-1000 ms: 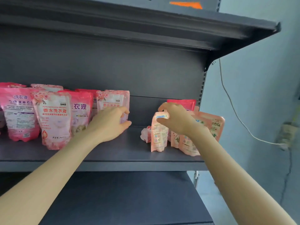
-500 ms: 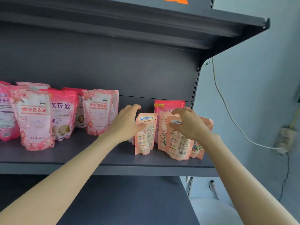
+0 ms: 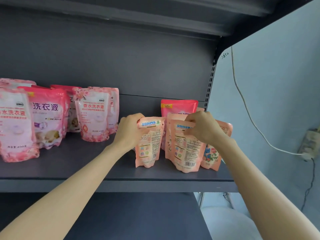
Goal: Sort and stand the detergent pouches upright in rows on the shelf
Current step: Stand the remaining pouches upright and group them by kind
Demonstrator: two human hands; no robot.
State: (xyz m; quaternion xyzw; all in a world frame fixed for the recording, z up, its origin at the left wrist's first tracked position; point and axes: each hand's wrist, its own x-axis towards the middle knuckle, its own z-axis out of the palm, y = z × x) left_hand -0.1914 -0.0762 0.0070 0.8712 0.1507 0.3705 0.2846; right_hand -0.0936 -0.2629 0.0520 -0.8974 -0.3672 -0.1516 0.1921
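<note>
On the dark grey shelf (image 3: 107, 172), my left hand (image 3: 131, 130) grips the left edge of a small salmon pouch (image 3: 149, 148) that stands upright with its back label facing me. My right hand (image 3: 204, 129) pinches the top of a second salmon pouch (image 3: 185, 149) just to its right. Behind these stand a taller pink pouch (image 3: 178, 106) marked NEW and another salmon pouch (image 3: 214, 153) with a flower print. To the left, several larger pink pouches (image 3: 93, 115) stand upright in rows.
The shelf above (image 3: 155, 19) overhangs the work area. A slotted upright post (image 3: 210, 84) ends the shelf on the right. Beyond it a white cable (image 3: 245, 108) runs down the pale wall to a socket (image 3: 310, 144). A lower shelf (image 3: 138, 217) lies beneath.
My left hand left the big pink pouches and took hold of the small salmon pouch. My right hand shifted from that pouch to the one on its right. The view moved closer.
</note>
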